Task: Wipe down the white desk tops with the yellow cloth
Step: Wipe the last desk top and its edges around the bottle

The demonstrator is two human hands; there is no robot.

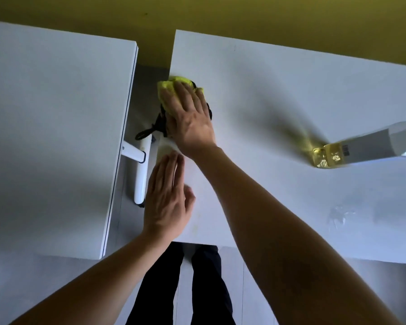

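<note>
Yellow cloth (171,86), bunched under right hand (190,118)

Two white flat counters stand side by side: the left counter (52,127) and the right counter (291,95), with a gap between them. The crumpled yellow cloth (171,86) lies on the right counter's left edge, under the right hand (190,118). The left hand (167,198) rests nearer, on the same edge. A clear plastic bottle of yellow liquid (361,144) lies far right.
</note>
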